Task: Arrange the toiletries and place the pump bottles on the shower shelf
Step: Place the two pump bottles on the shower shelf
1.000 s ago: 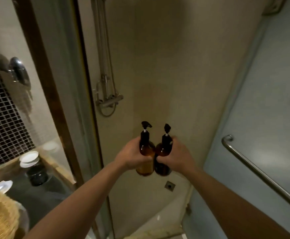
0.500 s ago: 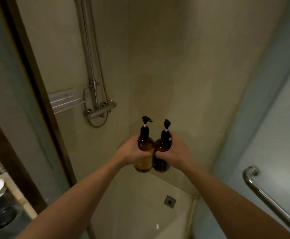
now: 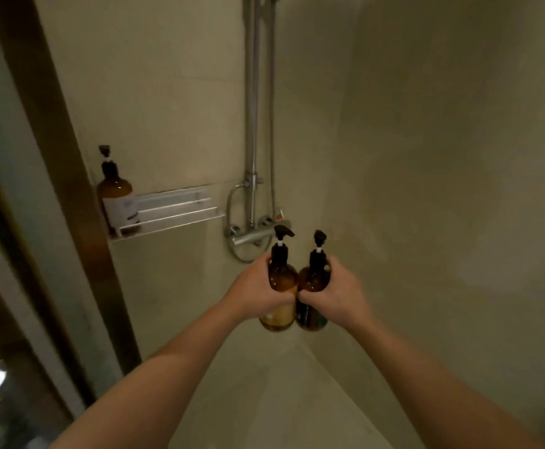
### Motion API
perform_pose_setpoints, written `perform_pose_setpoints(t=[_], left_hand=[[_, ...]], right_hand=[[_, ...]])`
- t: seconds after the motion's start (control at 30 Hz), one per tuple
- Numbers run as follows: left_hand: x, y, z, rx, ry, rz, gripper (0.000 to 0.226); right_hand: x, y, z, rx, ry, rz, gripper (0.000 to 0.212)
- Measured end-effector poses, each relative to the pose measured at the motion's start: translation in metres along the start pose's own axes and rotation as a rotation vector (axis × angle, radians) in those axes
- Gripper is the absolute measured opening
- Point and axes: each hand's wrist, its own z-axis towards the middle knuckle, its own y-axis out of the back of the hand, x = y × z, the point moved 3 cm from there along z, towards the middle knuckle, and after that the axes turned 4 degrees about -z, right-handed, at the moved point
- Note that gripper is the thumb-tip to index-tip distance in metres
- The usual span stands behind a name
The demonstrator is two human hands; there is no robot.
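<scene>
I hold two amber pump bottles upright and side by side in front of me. My left hand (image 3: 254,291) grips the left amber bottle (image 3: 281,277) around its body. My right hand (image 3: 337,293) grips the right amber bottle (image 3: 311,278), which touches the first. A white wire shower shelf (image 3: 180,210) hangs on the wall up and to the left of my hands. A third amber pump bottle with a white label (image 3: 117,196) stands at the shelf's left end.
A chrome shower mixer valve (image 3: 251,236) with its riser pipe (image 3: 251,124) sits just behind the held bottles, right of the shelf. A dark wooden door frame (image 3: 64,189) borders the shower on the left. Beige walls close in ahead and to the right.
The view has swung left and closer into the shower, bringing the shelf and its bottle into sight. Both hands keep the same grip on the two bottles.
</scene>
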Motion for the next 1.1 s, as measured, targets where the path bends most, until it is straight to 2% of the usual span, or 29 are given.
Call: perform_pose_setpoints(t=[0.07,0.13,0.27,0.37,0.43,0.6,0.73,0.87,1.1], left_hand=[[0.007,0.009,0.010,-0.065,0.046,0.008,0.089],[0.014,0.020,0.020,-0.103,0.077,0.014,0.096],[0.019,0.043,0.049,-0.150,0.084,0.029,0.087],[0.024,0.060,0.073,-0.206,0.081,0.006,0.084],[0.029,0.071,0.091,-0.234,0.098,-0.003,0.083],[0.040,0.108,0.132,-0.327,0.106,0.024,0.077],[0.044,0.144,0.166,-0.392,0.133,0.080,0.081],[0.049,0.177,0.188,-0.452,0.125,0.065,0.062],[0.066,0.227,0.220,-0.606,0.156,0.112,0.057]], right_hand=[[0.006,-0.007,0.024,0.037,0.053,0.035,0.066],[0.013,-0.017,0.045,0.087,0.087,0.091,0.064],[0.026,-0.034,0.086,0.138,0.144,0.193,0.059],[0.038,-0.045,0.117,0.148,0.177,0.244,0.069],[0.047,-0.051,0.140,0.152,0.202,0.265,0.067],[0.078,-0.068,0.200,0.173,0.278,0.253,0.059],[0.111,-0.079,0.247,0.175,0.330,0.266,0.064],[0.140,-0.092,0.286,0.192,0.406,0.335,0.059],[0.193,-0.127,0.356,0.243,0.548,0.337,0.074]])
